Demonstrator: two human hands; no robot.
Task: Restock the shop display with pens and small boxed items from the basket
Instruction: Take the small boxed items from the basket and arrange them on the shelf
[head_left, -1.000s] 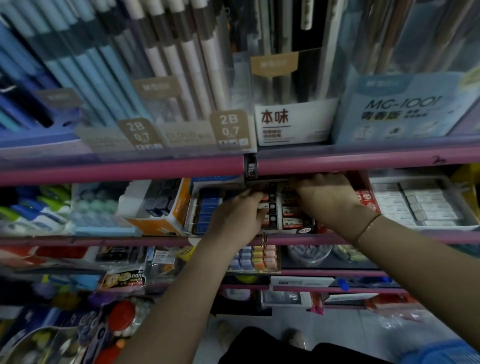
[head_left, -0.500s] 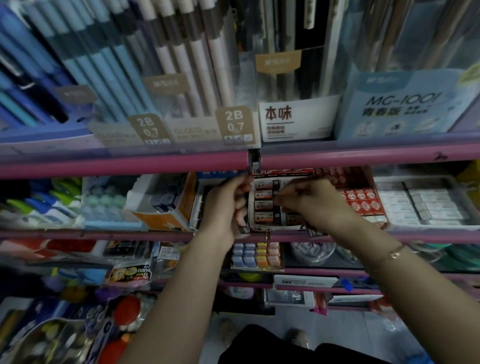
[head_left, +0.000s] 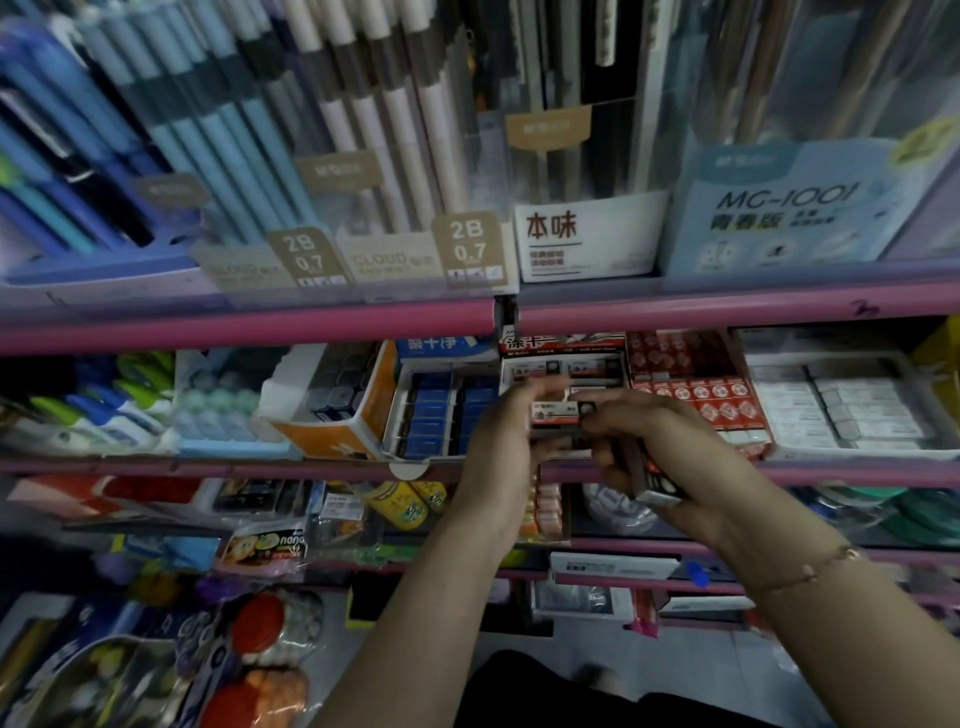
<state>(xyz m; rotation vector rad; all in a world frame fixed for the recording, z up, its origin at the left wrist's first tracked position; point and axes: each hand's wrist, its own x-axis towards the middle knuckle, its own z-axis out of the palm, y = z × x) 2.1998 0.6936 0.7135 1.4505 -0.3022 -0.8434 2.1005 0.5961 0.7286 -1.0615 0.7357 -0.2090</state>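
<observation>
A small white, red and black boxed item (head_left: 555, 414) hovers in front of the middle shelf, pinched from the left by my left hand (head_left: 506, 441). My right hand (head_left: 644, 447) touches its right end with thumb and forefinger and grips more of the same small boxes (head_left: 652, 480) in its curled fingers. Just behind stands the red-topped display carton (head_left: 563, 358) holding the same kind of boxes. Rows of pens (head_left: 363, 119) fill the top shelf behind price labels. The basket is not in view.
A carton of blue boxes (head_left: 439, 410) sits left of the display carton, red patterned boxes (head_left: 696, 384) and a tray of white boxes (head_left: 841, 400) to its right. Pink shelf rails (head_left: 249, 325) run across. Lower shelves and packed toys (head_left: 260, 639) crowd below.
Both hands have drawn back out of the display carton toward me and slightly down. They now hold small boxes between them in front of the shelf rail.
</observation>
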